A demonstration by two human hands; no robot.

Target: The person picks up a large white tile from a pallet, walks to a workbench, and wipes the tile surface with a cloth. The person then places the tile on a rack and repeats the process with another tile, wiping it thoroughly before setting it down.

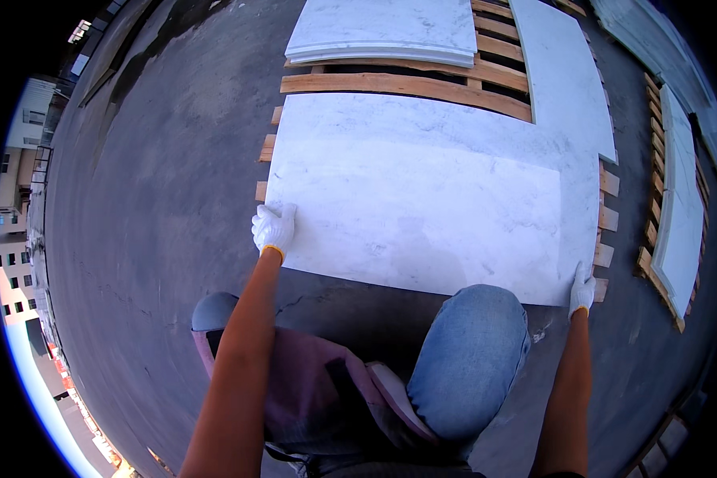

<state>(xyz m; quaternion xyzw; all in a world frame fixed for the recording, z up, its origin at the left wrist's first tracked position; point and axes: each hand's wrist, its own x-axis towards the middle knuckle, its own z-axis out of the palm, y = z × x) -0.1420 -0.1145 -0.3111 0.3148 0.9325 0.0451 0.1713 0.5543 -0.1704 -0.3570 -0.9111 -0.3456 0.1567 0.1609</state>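
Note:
A large white slab (422, 191) with faint grey veining, like marble, lies flat across a wooden pallet (422, 84). My left hand (273, 228), in a white knitted glove with a yellow cuff, grips the slab's left edge near its close corner. Its fingers are curled at the edge, with the thumb over the top face. At the near right corner my right hand (582, 289), gloved the same way, holds the edge; its fingertips are partly hidden. Light reflects off much of the slab's surface.
A stack of similar white slabs (382, 32) sits on the pallet's far side. To the right stands another pallet (655, 259) with slabs (677, 207). Dark grey ground (159, 199) surrounds everything. My bent knee (474, 350) is close to the slab's near edge.

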